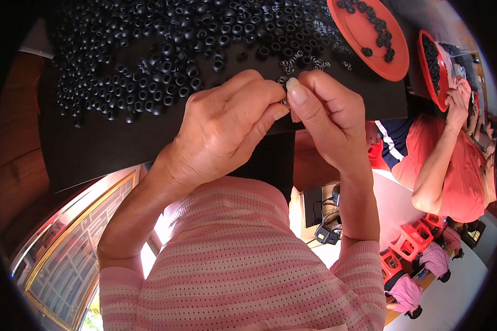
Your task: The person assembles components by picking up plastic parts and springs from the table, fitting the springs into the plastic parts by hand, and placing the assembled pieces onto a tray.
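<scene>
So, L hand (218,124) & R hand (337,116) pinch 1 tiny metal bit (284,102); 1 red plate (397,67), 1:30; 1 red bowl (426,69), 2 o'clock; uncountable blk rings (232,28), 11.

- bright light floods in low on the left, by the framed glass panel (77,259), white patches totally blown out
- floor (395,198) on the right's washed out and pinkish too
- tabletop (116,149) is super dark, black rings (176,83) only pop from little highlights
- left hand (223,124) and right hand (331,118) look decently sharp, bit of nail glare
- heavy fisheye bend, black corners, far right's kinda soft
</scene>
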A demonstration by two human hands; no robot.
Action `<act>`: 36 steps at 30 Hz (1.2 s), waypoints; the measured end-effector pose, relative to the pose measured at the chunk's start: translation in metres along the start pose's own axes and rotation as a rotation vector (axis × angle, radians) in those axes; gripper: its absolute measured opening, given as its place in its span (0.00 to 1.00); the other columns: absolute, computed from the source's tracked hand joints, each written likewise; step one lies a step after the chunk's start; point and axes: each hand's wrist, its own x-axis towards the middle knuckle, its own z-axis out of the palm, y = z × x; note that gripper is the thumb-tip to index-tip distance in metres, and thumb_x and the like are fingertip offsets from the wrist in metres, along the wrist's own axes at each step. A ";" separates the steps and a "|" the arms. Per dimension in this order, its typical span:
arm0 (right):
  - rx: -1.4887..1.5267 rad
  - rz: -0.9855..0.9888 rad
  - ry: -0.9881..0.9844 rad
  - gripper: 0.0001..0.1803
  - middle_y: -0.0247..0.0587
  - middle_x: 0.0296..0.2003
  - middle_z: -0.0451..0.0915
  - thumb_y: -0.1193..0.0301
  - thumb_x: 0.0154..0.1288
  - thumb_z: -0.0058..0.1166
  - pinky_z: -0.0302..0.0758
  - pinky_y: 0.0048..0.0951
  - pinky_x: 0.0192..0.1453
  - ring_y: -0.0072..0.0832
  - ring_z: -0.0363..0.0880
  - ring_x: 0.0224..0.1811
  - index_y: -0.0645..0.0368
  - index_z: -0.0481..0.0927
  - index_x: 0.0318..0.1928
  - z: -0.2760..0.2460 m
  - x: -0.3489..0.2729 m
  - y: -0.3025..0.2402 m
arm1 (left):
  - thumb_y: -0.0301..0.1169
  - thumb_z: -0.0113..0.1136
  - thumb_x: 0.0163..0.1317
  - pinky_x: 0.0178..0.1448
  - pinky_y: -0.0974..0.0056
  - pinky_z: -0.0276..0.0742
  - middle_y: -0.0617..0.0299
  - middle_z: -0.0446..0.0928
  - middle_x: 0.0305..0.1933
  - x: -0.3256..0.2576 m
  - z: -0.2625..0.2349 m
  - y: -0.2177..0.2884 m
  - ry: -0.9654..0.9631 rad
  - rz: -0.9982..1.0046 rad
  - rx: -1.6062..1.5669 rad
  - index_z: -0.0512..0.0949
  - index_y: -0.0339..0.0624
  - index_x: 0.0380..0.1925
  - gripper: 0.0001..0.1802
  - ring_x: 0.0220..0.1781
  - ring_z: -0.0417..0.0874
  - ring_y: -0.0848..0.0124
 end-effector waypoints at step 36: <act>0.000 0.060 -0.116 0.17 0.31 0.17 0.69 0.67 0.73 0.54 0.61 0.22 0.23 0.13 0.63 0.21 0.65 0.74 0.28 0.003 0.024 -0.006 | 0.22 0.61 0.66 0.33 0.71 0.69 0.63 0.73 0.29 0.009 -0.020 -0.007 -0.046 -0.073 -0.009 0.77 0.34 0.37 0.03 0.28 0.71 0.73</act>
